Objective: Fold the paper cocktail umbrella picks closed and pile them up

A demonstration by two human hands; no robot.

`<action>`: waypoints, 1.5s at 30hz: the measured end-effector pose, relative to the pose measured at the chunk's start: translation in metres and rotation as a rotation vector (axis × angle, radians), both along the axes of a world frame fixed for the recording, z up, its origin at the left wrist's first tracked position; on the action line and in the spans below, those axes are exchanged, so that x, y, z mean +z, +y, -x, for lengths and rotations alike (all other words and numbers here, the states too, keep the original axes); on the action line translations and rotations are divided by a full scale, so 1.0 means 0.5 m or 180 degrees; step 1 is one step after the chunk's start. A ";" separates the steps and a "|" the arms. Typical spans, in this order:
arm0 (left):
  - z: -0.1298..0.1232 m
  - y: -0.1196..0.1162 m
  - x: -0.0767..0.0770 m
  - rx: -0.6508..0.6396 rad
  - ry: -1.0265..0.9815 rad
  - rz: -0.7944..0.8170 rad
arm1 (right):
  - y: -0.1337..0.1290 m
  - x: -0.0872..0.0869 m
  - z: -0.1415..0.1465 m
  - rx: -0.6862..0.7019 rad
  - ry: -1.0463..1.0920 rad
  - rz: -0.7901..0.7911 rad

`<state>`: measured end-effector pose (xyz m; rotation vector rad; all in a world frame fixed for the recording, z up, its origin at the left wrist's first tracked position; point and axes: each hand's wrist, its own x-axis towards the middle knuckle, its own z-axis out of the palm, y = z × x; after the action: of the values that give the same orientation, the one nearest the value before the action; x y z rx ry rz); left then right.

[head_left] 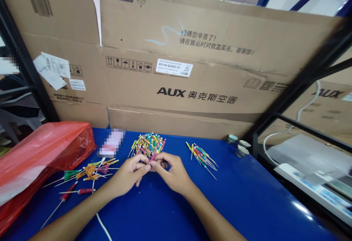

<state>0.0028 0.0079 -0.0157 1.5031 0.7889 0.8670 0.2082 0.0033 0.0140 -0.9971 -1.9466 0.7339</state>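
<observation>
The left hand (128,175) and the right hand (174,173) sit close together at the middle of the bench, with the fingertips (146,167) of both meeting in a narrow pinch. Whatever lies between them is too small or too hidden to tell. Just beyond the fingers, at 12 o'clock, stands a dense heap of thin sticks with yellow, blue and pink sleeves (148,146), nearly touching the hands. At 2 o'clock, well apart from the hands, lies a looser bunch of yellow, green and red-tipped pins (202,159). At 9 o'clock a scattered spread of orange, green and magenta pins (89,172) lies near the left hand, with longer needle-like pins in red sleeves (78,191) just below it.

The glossy blue bench (247,200) carries all of this. A crumpled translucent red plastic bag (46,149) lies at 10 o'clock, and a thin white cable (103,226) runs off the near edge at 7 o'clock. Three small white-and-grey fittings (239,145) stand at 2 o'clock by the far edge. Large brown cardboard cartons printed AUX (170,76) rise behind the bench at 12 o'clock.
</observation>
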 end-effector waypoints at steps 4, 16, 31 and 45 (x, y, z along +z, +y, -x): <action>-0.004 -0.007 0.001 -0.0163 0.0019 0.0017 | -0.001 -0.007 0.003 0.0023 0.0019 -0.0012; -0.002 -0.006 0.001 -0.0018 0.0236 -0.0077 | -0.010 0.012 -0.003 0.0126 -0.0140 -0.0115; 0.002 0.000 -0.005 0.0116 0.0258 -0.0052 | -0.005 0.007 -0.010 -0.0113 -0.0030 -0.0454; -0.001 -0.006 0.000 -0.0002 0.0103 -0.0101 | -0.005 0.007 -0.006 -0.0064 -0.0330 -0.0386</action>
<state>0.0034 0.0051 -0.0156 1.5485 0.8016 0.8600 0.2112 0.0007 0.0176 -0.9959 -2.0414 0.5554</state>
